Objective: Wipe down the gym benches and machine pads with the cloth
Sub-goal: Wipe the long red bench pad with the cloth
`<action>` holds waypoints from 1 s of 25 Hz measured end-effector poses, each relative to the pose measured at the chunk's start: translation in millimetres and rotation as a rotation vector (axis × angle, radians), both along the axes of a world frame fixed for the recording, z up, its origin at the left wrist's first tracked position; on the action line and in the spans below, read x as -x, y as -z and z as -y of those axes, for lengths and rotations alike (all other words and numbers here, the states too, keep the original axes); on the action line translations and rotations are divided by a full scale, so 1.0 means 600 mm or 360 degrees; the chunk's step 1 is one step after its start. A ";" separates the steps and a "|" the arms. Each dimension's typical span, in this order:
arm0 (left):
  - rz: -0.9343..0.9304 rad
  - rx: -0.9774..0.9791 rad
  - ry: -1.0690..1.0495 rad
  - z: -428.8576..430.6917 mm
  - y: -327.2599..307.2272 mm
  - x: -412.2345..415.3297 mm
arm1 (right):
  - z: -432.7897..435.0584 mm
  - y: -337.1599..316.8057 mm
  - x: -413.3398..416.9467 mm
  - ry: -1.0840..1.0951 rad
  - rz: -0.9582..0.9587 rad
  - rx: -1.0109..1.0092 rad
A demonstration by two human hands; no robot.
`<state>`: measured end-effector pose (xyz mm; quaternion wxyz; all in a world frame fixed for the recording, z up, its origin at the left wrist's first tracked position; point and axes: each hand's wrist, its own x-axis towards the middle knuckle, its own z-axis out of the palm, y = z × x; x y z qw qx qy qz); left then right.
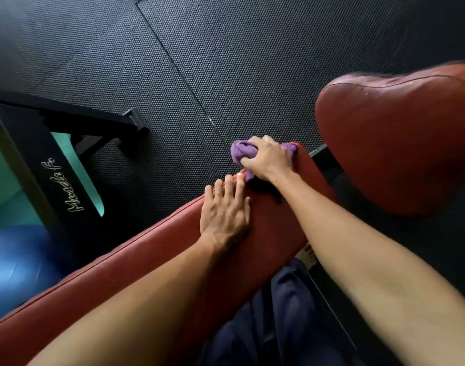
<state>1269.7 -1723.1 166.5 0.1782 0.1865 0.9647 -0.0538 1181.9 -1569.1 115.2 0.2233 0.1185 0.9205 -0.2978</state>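
- The purple cloth (240, 151) was held bunched in the right hand (268, 159), fingers curled round it, at the far end of the red padded surface (273, 223); part of it was pushed past the corner, so it could have been dragged off the edge and dropped onto the rubber floor (226, 62)
- The left hand (224, 210) was laid flat on the surface just behind the cloth, fingers straight and slightly spread; a return stroke could have been blocked by it, and the patch beneath it left unwiped
- With the cloth wadded, only a narrow strip was likely covered per pass, so streaks could have been left along the side seam
- The second red pad (395, 143), set apart across a gap, seemed to be marked with specks, though blur made this uncertain; it could have been overlooked
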 end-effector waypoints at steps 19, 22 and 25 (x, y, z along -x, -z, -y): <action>0.0067 0.0123 -0.0004 -0.027 0.009 0.024 | -0.107 0.045 -0.197 0.0726 -0.0323 0.0043; 0.0131 0.0030 -0.0070 -0.065 0.029 0.052 | -0.117 0.064 -0.116 0.0956 -0.0267 0.0034; 0.0235 -0.0069 -0.0258 -0.108 0.045 0.081 | -0.078 0.051 -0.112 0.0600 -0.0476 0.0069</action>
